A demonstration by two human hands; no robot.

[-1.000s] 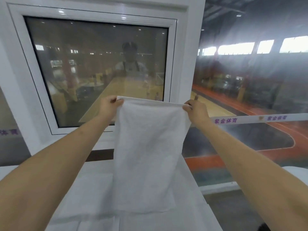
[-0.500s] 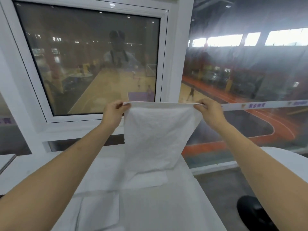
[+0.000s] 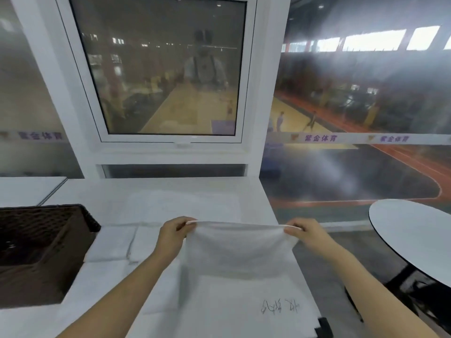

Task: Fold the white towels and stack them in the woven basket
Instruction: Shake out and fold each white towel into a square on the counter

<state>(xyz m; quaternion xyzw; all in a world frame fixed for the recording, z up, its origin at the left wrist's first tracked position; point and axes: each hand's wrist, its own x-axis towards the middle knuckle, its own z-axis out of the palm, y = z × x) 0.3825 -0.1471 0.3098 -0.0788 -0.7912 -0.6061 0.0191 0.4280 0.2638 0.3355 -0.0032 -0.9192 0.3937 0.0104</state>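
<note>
Hands pinch one soft white cloth towel (image 3: 240, 250) by its top corners, left hand (image 3: 172, 234) and right hand (image 3: 303, 234) level, its long edge running side to side just above the white tabletop (image 3: 102, 284). Dark woven basket (image 3: 46, 250) lies leftward, nearer the left grip. Earlier the towel hung high; now it drapes low.

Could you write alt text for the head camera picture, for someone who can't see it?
Two bare hands, left and right, pinch the top corners of a white towel above a white table. An empty-looking dark woven basket sits at left, below a window.
</note>
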